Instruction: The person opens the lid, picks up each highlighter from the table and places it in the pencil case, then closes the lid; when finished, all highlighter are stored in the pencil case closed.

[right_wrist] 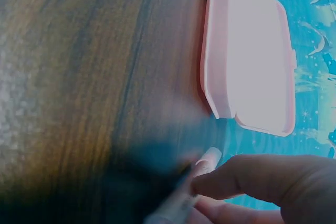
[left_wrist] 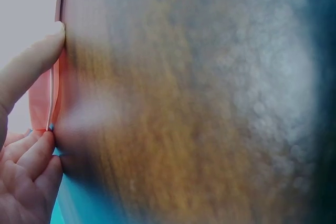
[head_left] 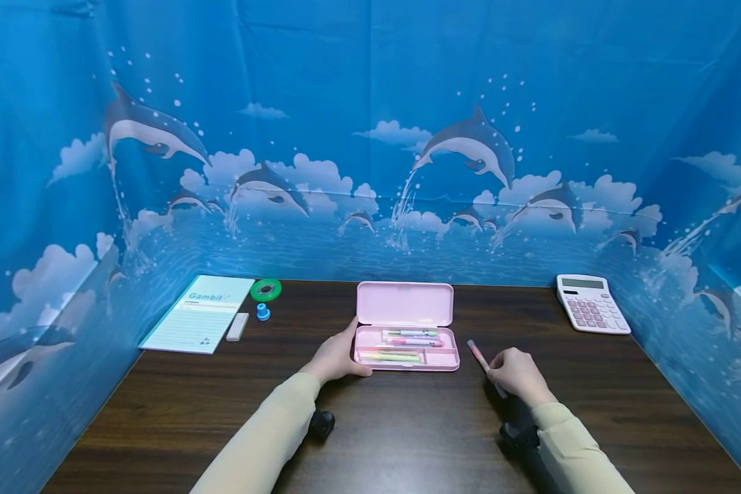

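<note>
An open pink pencil case lies on the table with its lid raised toward the back. Several pens and yellowish sticks lie in its compartments. My left hand holds the case at its left end; in the left wrist view the thumb is at the front edge and the fingers are at the side. To the right of the case, my right hand pinches a slim pen with a pinkish end, tilted above the table. In the right wrist view the pen shows between thumb and fingers.
At the back left lie a pale green notepad, a white eraser, a small blue piece and a green tape roll. A white calculator is at the back right. A blue dolphin-print curtain borders the table.
</note>
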Available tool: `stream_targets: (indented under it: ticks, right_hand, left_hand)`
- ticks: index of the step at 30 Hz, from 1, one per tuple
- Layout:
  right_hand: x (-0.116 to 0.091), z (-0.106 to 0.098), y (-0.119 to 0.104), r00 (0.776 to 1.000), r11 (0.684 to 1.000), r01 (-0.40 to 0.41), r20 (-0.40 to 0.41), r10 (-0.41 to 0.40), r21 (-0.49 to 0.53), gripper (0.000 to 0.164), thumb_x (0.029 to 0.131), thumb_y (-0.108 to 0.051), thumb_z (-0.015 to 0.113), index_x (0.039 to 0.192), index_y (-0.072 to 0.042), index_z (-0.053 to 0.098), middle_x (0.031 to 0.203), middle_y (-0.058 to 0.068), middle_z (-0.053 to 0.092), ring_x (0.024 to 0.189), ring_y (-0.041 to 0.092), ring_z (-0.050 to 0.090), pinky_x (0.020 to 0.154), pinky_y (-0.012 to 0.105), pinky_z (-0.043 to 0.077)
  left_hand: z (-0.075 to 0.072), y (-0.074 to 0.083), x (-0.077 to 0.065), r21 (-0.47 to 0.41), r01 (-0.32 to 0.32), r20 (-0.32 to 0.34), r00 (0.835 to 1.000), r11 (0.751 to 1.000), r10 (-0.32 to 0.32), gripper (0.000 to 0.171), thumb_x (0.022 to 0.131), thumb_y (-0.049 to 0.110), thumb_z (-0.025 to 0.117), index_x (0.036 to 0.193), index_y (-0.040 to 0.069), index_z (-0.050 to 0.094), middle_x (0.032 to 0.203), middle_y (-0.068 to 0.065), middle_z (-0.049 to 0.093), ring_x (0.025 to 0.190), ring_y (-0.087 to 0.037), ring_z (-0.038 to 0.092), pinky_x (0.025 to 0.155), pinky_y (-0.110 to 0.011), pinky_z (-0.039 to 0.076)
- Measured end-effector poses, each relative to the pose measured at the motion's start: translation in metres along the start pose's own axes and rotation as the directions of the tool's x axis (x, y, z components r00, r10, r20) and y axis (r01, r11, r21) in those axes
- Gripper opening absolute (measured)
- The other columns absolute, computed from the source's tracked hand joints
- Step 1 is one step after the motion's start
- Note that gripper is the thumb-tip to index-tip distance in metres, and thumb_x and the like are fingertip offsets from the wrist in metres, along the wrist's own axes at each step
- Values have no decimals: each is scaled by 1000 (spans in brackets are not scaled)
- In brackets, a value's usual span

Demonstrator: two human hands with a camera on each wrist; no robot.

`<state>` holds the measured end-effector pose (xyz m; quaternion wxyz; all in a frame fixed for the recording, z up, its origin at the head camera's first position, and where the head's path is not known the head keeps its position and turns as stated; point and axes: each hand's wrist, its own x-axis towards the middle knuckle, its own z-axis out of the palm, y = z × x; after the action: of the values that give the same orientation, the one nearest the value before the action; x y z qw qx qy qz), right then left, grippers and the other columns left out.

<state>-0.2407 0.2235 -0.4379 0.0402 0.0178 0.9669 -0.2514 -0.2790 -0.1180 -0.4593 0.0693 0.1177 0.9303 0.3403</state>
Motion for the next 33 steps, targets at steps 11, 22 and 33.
stream_targets:
  ticks: [11, 22, 33]
  right_hand:
    - [6, 0, -12, 996, 999, 38, -81, -38, -7, 13, 79, -16, 72, 86, -6, 67, 73, 3, 62, 62, 18, 52, 56, 34, 46]
    - [11, 13, -46, 972, 983, 183, -154, -179, 14, 13, 76, -10, 76, 88, -10, 71, 77, 3, 60, 67, 18, 51, 59, 32, 48]
    - [17, 38, -75, 942, 955, 297, -169, -289, 23, 10, 74, -10, 78, 80, -14, 70, 76, 2, 58, 67, 15, 50, 57, 28, 44]
  left_hand:
    - [-3, 0, 3, 24, 7, 7, 1000, 1000, -7, 116, 66, 32, 87, 153, 13, 13, 145, -14, 43, 126, -32, 46, 104, -51, 37]
    - [-1, 0, 3, 7, 7, 8, 1000, 1000, -7, 115, 67, 33, 86, 153, 12, 13, 146, -14, 41, 128, -32, 44, 105, -50, 36]
    - [0, 1, 0, 1, 6, 3, 1000, 1000, -6, 116, 66, 31, 87, 153, 11, 13, 147, -14, 41, 128, -32, 45, 104, -50, 37]
